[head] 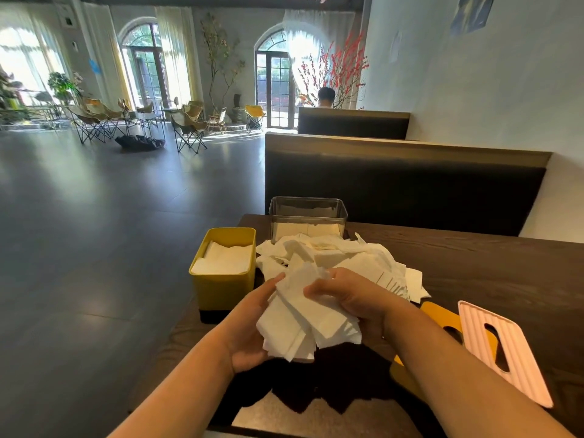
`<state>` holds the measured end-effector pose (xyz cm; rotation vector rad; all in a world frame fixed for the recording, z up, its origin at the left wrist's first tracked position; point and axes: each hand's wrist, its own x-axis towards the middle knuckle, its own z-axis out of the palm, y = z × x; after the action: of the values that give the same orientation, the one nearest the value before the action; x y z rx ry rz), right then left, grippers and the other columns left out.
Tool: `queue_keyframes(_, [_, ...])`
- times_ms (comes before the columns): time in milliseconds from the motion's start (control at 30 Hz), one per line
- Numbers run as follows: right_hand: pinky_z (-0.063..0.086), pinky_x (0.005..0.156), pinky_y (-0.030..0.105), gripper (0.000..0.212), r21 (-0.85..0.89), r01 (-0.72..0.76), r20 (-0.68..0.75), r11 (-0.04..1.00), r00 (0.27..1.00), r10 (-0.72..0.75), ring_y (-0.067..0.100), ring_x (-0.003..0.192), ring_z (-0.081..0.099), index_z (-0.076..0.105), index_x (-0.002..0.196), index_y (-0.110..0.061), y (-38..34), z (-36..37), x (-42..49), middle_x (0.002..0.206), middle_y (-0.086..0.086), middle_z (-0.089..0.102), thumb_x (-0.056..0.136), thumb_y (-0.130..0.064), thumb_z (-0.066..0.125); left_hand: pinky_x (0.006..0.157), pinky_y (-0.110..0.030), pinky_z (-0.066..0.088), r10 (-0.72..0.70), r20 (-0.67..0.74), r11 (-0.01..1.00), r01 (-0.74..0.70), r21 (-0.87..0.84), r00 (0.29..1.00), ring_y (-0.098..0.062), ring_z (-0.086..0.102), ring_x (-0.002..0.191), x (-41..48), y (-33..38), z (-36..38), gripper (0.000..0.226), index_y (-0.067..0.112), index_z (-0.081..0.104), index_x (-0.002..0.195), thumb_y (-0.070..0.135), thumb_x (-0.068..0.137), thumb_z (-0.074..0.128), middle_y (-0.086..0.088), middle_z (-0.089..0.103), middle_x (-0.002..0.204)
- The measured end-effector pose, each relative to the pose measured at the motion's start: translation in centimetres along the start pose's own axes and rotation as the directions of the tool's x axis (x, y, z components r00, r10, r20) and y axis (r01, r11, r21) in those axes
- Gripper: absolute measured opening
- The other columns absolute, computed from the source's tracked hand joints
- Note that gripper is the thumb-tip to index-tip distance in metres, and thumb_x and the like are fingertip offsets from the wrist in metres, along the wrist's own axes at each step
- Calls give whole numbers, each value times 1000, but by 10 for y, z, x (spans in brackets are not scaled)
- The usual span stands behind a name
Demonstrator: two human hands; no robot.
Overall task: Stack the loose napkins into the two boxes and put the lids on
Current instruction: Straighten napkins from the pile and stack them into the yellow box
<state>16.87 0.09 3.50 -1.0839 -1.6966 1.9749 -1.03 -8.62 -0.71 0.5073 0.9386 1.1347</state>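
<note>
we clamp both hands, left hand and right hand, on a napkin bundle, squaring it for the yellow box.

Materials & finish: mostly paper, plastic, wood.

Napkins: white paper, matt, soft-looking, a bit crumpled. Yellow box: smooth w/ slight sheen, plastic or painted metal, cannot tell which; dark matt base. Clear box: transparent plastic, glossy. Pink lid: matt plastic w/ fine ribs. Yellow lid: smooth, matt. Tabletop: dark wood, visible grain, low sheen. Bench back: dark leather-like cover, wood trim on top. Floor: dark, smooth, glossy w/ reflections.
</note>
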Motion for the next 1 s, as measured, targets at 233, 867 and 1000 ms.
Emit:
queue_keyframes(233, [61,96,40,41,-69,70,-179,995,981,-81,25,110,72,67,120,-26,13,1,18,124,5,70,84,-18,85,107,-56,46,0,-53,999,-2,-34,999,-42,65,119,-5,-1,-4,50,14,64,140,42,99,60,-23,67,136])
queue_keyframes(867, [66,68,47,44,553,225,-176,802,973,-151,35,107,73,65,131,-16,21,5,-2,119,17,76,88,-20,73,92,-52,57,13,-165,999,-21,-50,986,-40,75,106,-3,-9,3,30,7,57,136,16,110,45,-26,73,121])
queue_keyframes(1000, [64,88,45,31,109,325,-434,939,866,-250,19,99,77,66,123,-23,36,33,12,112,1,79,93,-19,77,99,-55,54,87,-153,994,-96,-55,984,-42,71,114,0,-13,10,33,9,64,135,22,109,47,-22,73,125])
